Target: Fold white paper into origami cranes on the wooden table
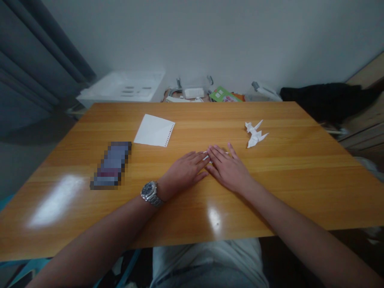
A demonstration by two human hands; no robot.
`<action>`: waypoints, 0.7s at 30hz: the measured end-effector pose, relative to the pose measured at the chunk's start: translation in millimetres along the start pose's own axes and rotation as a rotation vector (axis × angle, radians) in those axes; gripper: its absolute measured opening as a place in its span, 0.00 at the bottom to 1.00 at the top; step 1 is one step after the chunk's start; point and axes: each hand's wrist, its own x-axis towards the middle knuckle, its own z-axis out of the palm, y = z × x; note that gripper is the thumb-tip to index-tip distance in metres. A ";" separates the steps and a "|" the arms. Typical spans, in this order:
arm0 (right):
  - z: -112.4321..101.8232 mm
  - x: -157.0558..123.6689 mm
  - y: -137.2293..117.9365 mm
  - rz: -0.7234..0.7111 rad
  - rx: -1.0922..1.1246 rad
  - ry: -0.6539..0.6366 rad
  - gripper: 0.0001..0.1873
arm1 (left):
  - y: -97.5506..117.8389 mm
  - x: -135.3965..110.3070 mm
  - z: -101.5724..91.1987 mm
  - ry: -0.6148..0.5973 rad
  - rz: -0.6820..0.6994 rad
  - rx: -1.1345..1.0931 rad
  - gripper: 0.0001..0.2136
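Both hands lie flat on the wooden table (192, 216), their fingertips meeting over a small piece of white paper (206, 156). Most of that paper is hidden under the fingers, so its shape cannot be made out. My left hand (186, 171) comes in from the left, fingers stretched out, a metal watch (150, 192) on its wrist. Pressing down from the other side is my right hand (226, 167), its fingers extended and one finger spread apart. Beyond the right hand stands a folded white paper figure (255, 134) with pointed ends.
A white sheet (154, 130) with a perforated edge lies at the back left. Nearer on the left is a pixelated, phone-like object (111, 165). Behind the table are a white plastic bin (126, 86), a green booklet (223, 95) and dark cloth (327, 102).
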 end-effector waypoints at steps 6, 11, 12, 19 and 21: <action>6.2 -6.2 1.6 0.033 -0.040 -0.097 0.37 | -0.4 -1.3 5.8 -0.026 -0.002 0.076 0.25; 5.8 -6.1 1.3 0.059 -0.038 -0.143 0.38 | 0.3 -4.0 7.5 -0.070 0.002 0.129 0.26; 6.1 -6.0 1.2 0.063 -0.036 -0.148 0.38 | 1.1 -4.6 7.9 -0.075 0.001 0.137 0.27; 6.9 -6.4 1.0 0.084 -0.036 -0.162 0.38 | 6.3 -7.5 12.5 -0.071 -0.038 0.166 0.28; 6.4 -6.7 1.0 0.089 -0.037 -0.161 0.38 | 6.4 -7.5 12.7 -0.068 -0.049 0.159 0.28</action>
